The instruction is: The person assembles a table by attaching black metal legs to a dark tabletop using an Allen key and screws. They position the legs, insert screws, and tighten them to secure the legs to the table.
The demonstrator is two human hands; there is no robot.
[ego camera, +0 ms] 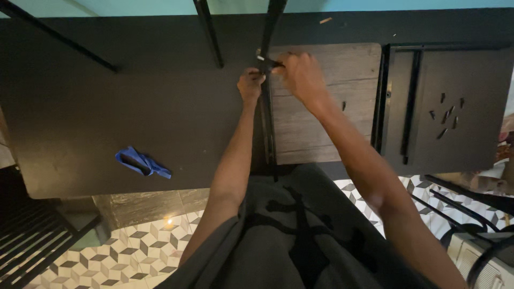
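A black metal frame bar runs up the middle, over the seam between a dark board and a wood-grain panel. My left hand is closed around the bar near its upper part. Just to the right, my right hand pinches a small dark tool or fastener against the bar; what it is exactly I cannot tell. Both forearms reach out from my lap, over grey shorts.
A blue cloth lies on the dark board at the left. A black metal panel with several small screws sits at the right. More black bars lean at the top. A patterned tile floor shows below.
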